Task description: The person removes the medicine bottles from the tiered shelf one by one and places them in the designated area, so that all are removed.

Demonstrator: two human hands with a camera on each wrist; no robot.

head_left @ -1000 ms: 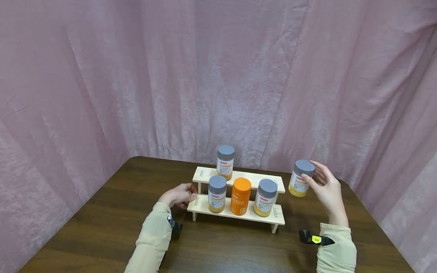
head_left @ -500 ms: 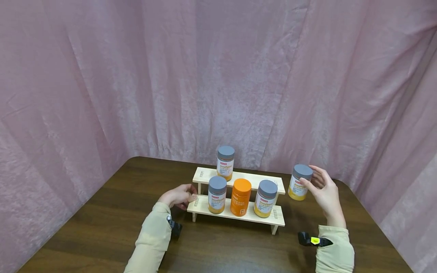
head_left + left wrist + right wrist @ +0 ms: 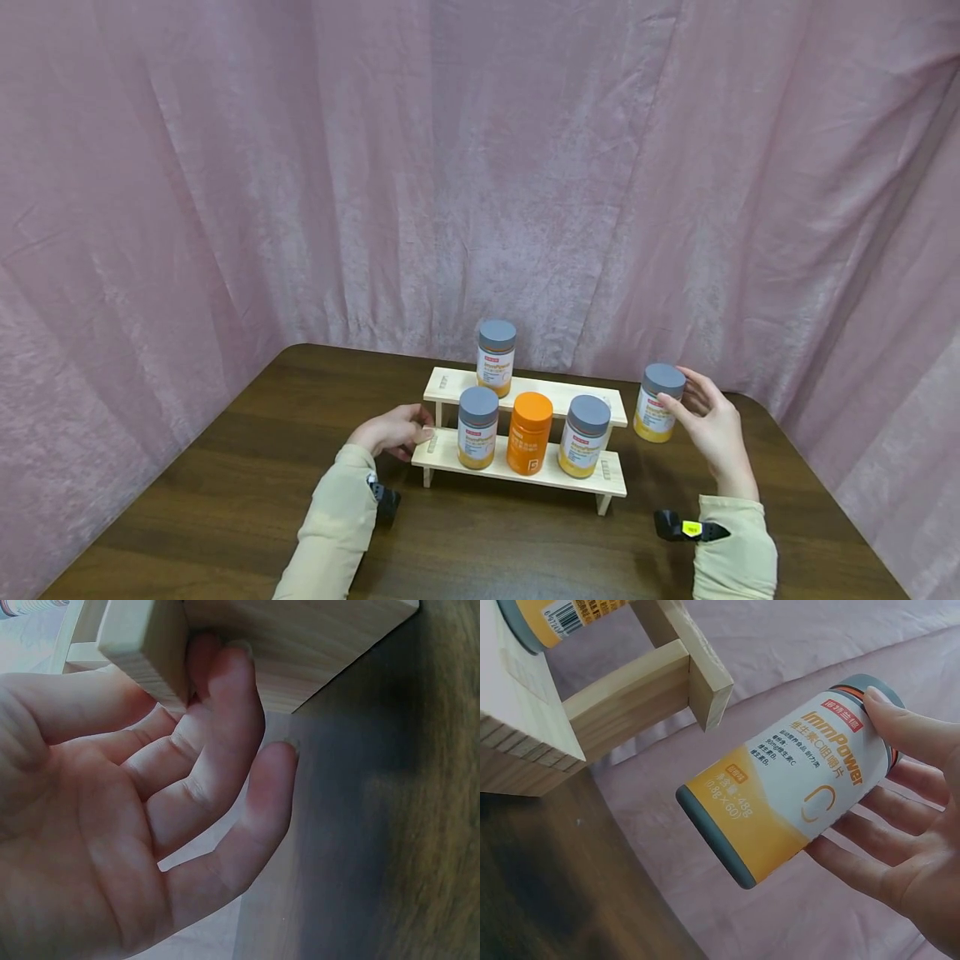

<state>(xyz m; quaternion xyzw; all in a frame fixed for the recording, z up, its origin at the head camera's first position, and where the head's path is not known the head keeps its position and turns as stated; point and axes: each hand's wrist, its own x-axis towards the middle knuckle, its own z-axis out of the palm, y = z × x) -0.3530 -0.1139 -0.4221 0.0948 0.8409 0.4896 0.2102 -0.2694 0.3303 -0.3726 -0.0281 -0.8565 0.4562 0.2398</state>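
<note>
My right hand [image 3: 708,425] holds a grey-lidded supplement bottle [image 3: 787,780] upright, thumb on the near side and fingers round the far side. This bottle, with its white and yellow label, is to the right of a two-tier wooden rack [image 3: 517,475]. My left hand [image 3: 392,432] grips the left end of the rack's lower shelf; in the left wrist view its curled fingers [image 3: 225,712] reach under the board's end. On the lower shelf stand a grey-lidded bottle [image 3: 477,429], an orange bottle [image 3: 529,435] and another grey-lidded bottle [image 3: 583,437]. One more grey-lidded bottle [image 3: 496,360] is on the upper shelf's left part.
The rack stands on a dark brown wooden table [image 3: 300,417]. Behind the table hangs a pink curtain [image 3: 525,167]. Black camera straps [image 3: 693,527] are on both wrists, over light sleeves.
Over the last second my right hand has lowered the bottle slightly and shifted it a little to the left, bringing it more upright. My left hand has kept its grip on the rack.
</note>
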